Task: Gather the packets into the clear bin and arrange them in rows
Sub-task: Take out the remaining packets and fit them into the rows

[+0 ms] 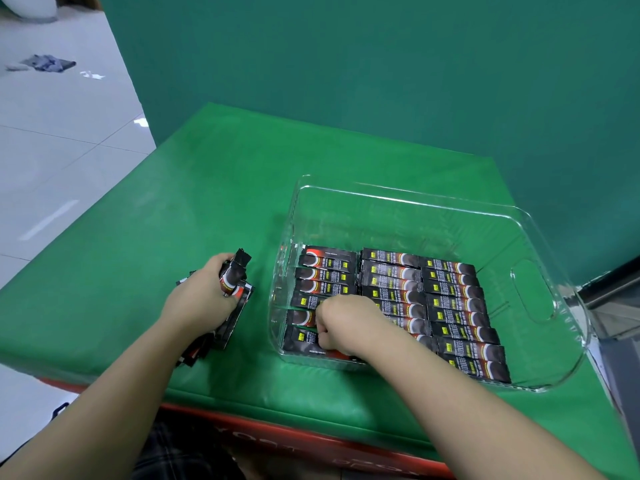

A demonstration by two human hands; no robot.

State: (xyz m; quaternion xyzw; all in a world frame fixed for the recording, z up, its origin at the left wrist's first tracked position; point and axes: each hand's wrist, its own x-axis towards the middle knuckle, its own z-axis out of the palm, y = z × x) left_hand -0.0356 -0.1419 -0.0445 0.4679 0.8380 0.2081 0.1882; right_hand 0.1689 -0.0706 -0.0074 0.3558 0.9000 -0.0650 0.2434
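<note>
Your left hand (204, 292) grips a loose sheaf of light, slick packets (235, 285) at centre-left; your right hand (341, 323), fingers curled, seemingly pinches one inside the clear bin (533, 292) — take each by its flat middle.

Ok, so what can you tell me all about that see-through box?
The clear bin looks like hard transparent plastic, rectangular with rounded corners, flared walls and a handle cutout in its right end. It sits upright on the green cloth. Dark packets lie flat in rows across its bottom. The right hand reaches inside onto the left row.
</note>
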